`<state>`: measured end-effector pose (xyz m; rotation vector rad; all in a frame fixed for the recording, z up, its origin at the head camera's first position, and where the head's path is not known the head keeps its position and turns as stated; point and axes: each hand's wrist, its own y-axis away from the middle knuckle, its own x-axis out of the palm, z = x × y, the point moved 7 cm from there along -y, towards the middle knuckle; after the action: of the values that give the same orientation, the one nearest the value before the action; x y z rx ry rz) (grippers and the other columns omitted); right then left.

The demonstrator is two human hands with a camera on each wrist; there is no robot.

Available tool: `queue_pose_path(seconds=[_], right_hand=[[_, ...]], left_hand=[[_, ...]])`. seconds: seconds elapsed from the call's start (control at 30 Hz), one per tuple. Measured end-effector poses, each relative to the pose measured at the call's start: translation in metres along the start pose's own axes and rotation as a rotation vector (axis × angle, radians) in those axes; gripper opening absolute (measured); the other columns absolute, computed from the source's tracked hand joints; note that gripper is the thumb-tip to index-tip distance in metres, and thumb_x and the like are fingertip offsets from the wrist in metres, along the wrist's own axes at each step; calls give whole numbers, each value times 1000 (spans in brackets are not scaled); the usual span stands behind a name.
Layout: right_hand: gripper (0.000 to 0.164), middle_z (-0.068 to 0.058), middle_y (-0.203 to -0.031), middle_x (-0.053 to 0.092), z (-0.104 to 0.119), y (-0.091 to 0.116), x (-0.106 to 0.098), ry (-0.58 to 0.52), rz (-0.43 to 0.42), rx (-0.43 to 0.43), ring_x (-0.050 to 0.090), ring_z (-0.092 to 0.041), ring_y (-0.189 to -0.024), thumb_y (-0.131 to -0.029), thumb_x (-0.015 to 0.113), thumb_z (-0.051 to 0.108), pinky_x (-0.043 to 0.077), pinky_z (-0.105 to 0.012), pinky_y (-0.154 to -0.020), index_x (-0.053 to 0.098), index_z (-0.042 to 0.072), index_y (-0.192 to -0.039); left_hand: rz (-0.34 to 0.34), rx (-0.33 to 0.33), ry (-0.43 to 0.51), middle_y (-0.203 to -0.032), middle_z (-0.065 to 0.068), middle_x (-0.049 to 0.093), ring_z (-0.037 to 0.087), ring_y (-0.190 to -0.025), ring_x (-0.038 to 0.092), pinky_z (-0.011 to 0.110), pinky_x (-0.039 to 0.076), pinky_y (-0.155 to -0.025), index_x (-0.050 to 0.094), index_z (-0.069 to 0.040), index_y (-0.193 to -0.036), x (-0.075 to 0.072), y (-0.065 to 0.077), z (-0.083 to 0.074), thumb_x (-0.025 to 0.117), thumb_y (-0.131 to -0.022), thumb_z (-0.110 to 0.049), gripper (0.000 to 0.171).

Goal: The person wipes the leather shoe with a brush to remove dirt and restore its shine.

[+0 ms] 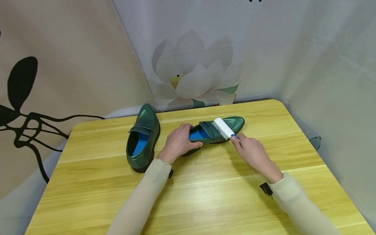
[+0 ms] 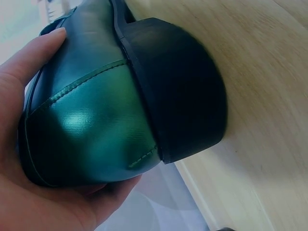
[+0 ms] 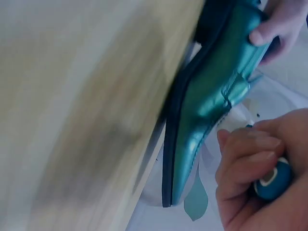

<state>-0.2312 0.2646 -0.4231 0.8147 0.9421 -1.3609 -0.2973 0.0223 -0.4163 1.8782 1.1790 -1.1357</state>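
Observation:
A green loafer with a blue insole lies near the middle back of the table, its toe toward the right. My left hand grips it round the heel; the left wrist view shows fingers and thumb on either side of the green heel leather, above a black heel block. My right hand holds a white brush by its blue-and-white handle, bristles against the upper near the strap. In the right wrist view, fingers curl round the handle's blue end.
The matching green loafer stands on the left of the wooden table, toe toward the back. Behind the table hangs a pale curtain with a printed flower; another curtain closes the right side.

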Motion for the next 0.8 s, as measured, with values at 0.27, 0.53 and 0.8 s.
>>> queue_pose_path(seconds=[0.27, 0.53, 0.8], right_hand=[[44, -18, -75, 61, -36, -2, -12, 92, -45, 87, 53, -30, -55, -110, 49, 35, 40, -42, -44, 60, -8, -115], [42, -16, -75, 62, -22, -10, -11, 76, -13, 49, 54, -28, -56, -109, 51, 37, 42, -42, -47, 63, -4, -108], [43, -8, -68, 57, 10, -27, -7, 46, 53, 34, 51, -24, -54, -109, 48, 41, 39, -37, -47, 65, 2, -103]], left_hand=[[-9, 9, -12, -138, 13, 60, 30, -110, 62, 49, 54, -96, 55, -5, -143, 0, 0, -1, 83, -84, -55, 82], [-2, 4, -8, -138, 14, 60, 30, -111, 61, 50, 53, -97, 54, -5, -144, 0, 0, 0, 83, -84, -54, 83], [5, -3, -9, -140, 13, 59, 30, -112, 61, 50, 52, -98, 54, -6, -145, 0, 0, -1, 83, -83, -54, 84]])
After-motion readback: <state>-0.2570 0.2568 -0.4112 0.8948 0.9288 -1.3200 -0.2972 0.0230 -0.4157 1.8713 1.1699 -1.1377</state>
